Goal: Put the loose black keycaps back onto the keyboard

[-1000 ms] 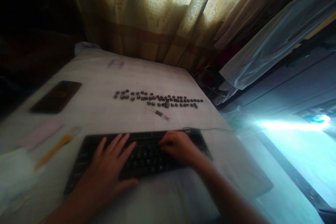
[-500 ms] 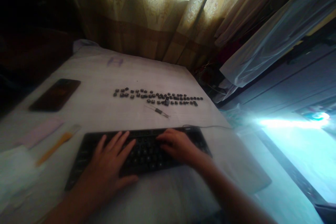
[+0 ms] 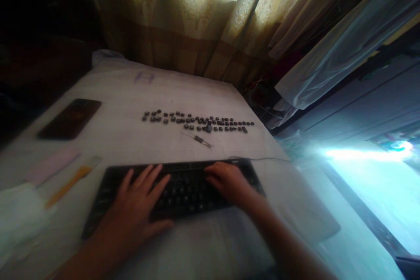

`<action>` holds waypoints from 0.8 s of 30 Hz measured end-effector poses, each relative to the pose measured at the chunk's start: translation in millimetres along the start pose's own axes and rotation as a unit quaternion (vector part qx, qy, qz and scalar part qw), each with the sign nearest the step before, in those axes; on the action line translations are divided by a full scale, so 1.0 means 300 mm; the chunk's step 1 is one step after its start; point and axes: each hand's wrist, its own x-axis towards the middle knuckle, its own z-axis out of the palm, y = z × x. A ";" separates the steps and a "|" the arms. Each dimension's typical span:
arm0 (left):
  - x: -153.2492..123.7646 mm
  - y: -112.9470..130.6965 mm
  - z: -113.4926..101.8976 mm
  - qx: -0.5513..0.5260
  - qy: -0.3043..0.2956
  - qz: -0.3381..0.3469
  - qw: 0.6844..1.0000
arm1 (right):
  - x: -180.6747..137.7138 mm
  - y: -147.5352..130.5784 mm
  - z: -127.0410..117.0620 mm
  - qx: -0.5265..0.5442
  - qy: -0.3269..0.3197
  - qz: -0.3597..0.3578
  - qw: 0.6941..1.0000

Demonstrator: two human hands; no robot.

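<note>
A black keyboard (image 3: 183,183) lies on the white cloth near me. My left hand (image 3: 136,208) rests flat on its left half with fingers spread. My right hand (image 3: 229,183) lies on its right half, fingers curled down onto the keys; I cannot see whether they hold anything. Beyond the keyboard, several loose dark keycaps (image 3: 197,121) sit in rows on the cloth. A small thin tool (image 3: 198,139) lies just in front of them.
A dark phone (image 3: 70,118) lies at the left. A pink flat piece (image 3: 52,165) and a yellow-handled tool (image 3: 70,181) lie nearer on the left. A thin cable (image 3: 262,159) leaves the keyboard's right end. Curtains (image 3: 197,17) hang behind; the surface drops off at the right.
My right hand has shifted slightly right along the keyboard's upper rows. My left hand stays in place.
</note>
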 end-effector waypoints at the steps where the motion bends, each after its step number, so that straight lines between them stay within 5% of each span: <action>1: 0.000 0.001 0.000 -0.001 0.000 -0.001 1.000 | 0.000 0.000 0.002 0.008 0.007 -0.001 1.000; 8: -0.001 -0.003 -0.007 -0.015 0.008 -0.003 1.000 | -0.021 -0.019 0.008 0.233 0.073 0.079 0.967; 10: 0.007 0.000 -0.018 -0.011 0.021 0.005 1.000 | -0.030 -0.039 0.010 0.381 0.057 0.139 0.912; 15: 0.062 0.039 -0.091 -0.068 0.092 0.016 0.993 | -0.047 -0.119 0.036 0.684 -0.006 0.205 0.700; 18: 0.110 0.073 -0.146 -0.144 0.146 -0.024 0.978 | -0.050 -0.158 0.055 0.749 -0.045 0.187 0.634; 21: 0.153 0.101 -0.174 -0.196 0.180 -0.051 0.963 | -0.050 -0.179 0.074 0.770 -0.055 0.171 0.613; 24: 0.182 0.124 -0.174 -0.241 0.192 -0.058 0.950 | -0.050 -0.184 0.091 0.760 -0.039 0.173 0.625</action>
